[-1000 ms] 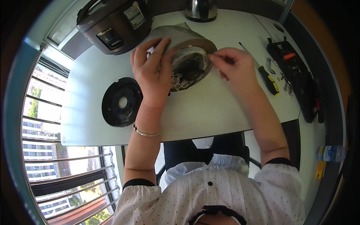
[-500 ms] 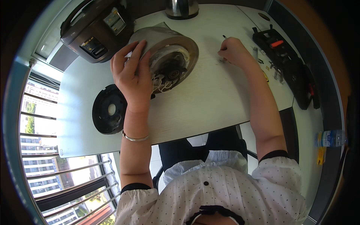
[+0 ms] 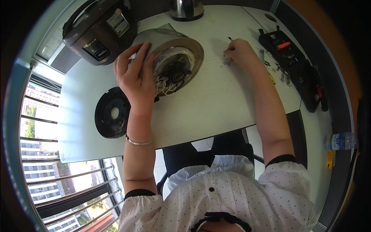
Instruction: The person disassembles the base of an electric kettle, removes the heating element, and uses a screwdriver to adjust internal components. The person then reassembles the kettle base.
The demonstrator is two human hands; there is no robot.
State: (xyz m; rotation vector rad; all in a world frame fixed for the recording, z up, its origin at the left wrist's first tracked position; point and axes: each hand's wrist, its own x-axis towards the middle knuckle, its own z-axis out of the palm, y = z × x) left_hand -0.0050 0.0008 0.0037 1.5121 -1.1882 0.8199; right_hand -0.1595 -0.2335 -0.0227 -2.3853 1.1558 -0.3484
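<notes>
A steel kettle body (image 3: 156,35) lies on its side, its underside turned toward me. Inside the open bottom are pale wires and a black round connector (image 3: 178,76). My left hand (image 3: 135,77) grips the kettle's rim, thumb and fingers over its near left edge. Beside that wrist a black round base cover (image 3: 112,112) rests on the table, partly behind my forearm. To the right, my right hand (image 3: 241,52) is closed in a pinch just above the table; a thin dark-tipped stick (image 3: 230,38) pokes out past it. Small screws (image 3: 226,63) lie under its fingertips.
A black tool case (image 3: 290,63) with a red-handled tool lies open at the right, small metal bits (image 3: 284,73) beside it. A brown rice cooker (image 3: 98,34) stands far left, another kettle (image 3: 187,9) at the back. A water bottle (image 3: 340,142) lies right, past the table edge.
My right hand has shifted very slightly left, still pinched near the small screws. My left hand and the kettle stay in place.
</notes>
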